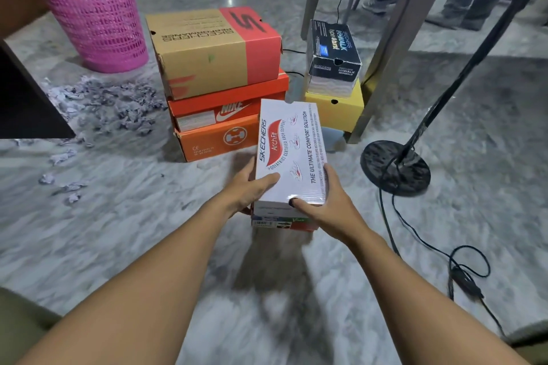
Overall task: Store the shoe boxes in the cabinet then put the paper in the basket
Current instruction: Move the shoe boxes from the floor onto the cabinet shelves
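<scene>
While my left hand [252,187] and right hand [318,201] clamp the white shoe box [292,151] by its near end, honestly it could tip forward.

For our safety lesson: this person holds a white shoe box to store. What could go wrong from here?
The left hand and right hand grip the white box only at its near end; it may tip. The cable trails across the floor at right: a trip hazard. Scattered paper at left could slide underfoot.
</scene>
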